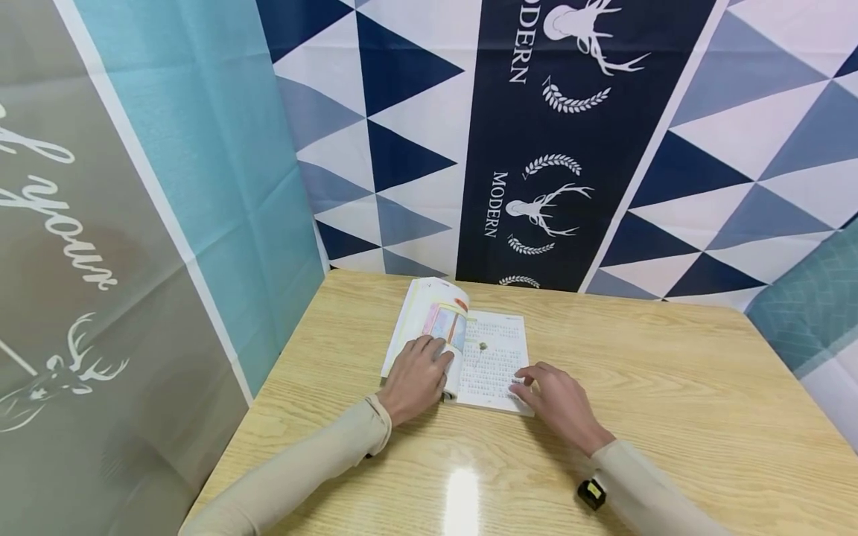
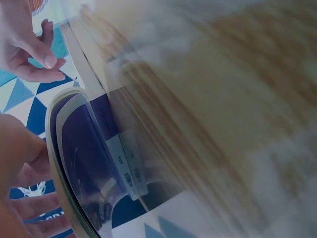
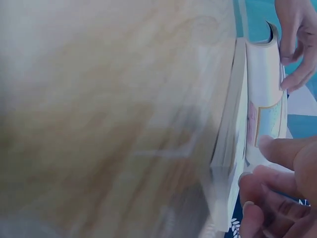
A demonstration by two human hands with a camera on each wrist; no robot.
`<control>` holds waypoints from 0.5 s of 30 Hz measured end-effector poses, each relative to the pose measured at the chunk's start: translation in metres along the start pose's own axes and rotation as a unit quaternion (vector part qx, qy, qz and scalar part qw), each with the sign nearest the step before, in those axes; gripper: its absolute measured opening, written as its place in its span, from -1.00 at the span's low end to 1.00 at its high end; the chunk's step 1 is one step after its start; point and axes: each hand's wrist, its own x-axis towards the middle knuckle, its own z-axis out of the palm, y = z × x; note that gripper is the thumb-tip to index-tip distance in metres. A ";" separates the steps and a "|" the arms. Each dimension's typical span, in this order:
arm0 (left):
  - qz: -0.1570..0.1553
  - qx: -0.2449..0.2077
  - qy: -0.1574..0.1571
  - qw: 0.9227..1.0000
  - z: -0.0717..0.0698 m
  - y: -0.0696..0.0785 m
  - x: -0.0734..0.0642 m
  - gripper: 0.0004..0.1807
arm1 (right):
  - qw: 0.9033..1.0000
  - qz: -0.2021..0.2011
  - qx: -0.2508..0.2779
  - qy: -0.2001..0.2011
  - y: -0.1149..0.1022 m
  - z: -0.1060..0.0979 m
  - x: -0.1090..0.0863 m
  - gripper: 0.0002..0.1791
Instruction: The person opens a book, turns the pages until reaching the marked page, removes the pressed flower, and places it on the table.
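Note:
A paperback book (image 1: 492,365) lies open on the wooden table, its left pages bulging up in a curve. On the left side is a page with a coloured picture (image 1: 447,324); printed lines fill the right side. My left hand (image 1: 415,376) rests on the left pages, fingers bent over the picture's lower part. In the left wrist view the curled dark blue cover (image 2: 84,139) shows beneath those pages. My right hand (image 1: 559,398) is at the right page's lower outer edge, fingers loosely bent. The right wrist view shows its thumb (image 3: 282,151) apart from the fingers, beside the page block (image 3: 232,134).
The wooden table (image 1: 643,365) extends on both sides of the book and toward me. Behind it hangs a patterned cloth (image 1: 412,141), with another cloth (image 1: 221,149) at the left. A small black device (image 1: 591,493) sits at the right wrist.

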 end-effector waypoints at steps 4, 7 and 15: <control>-0.008 -0.018 -0.002 1.000 0.001 -0.002 0.000 -0.76 | 0.999 0.038 0.001 -0.035 -0.004 0.006 0.016 -0.67; -0.014 -0.028 -0.008 0.999 0.002 -0.003 -0.001 -0.73 | 0.996 0.063 -0.002 -0.060 -0.008 0.012 0.027 -0.61; -0.024 -0.032 -0.041 0.998 0.004 -0.002 -0.002 -0.58 | 0.992 0.098 -0.020 -0.081 -0.020 0.021 0.045 -0.51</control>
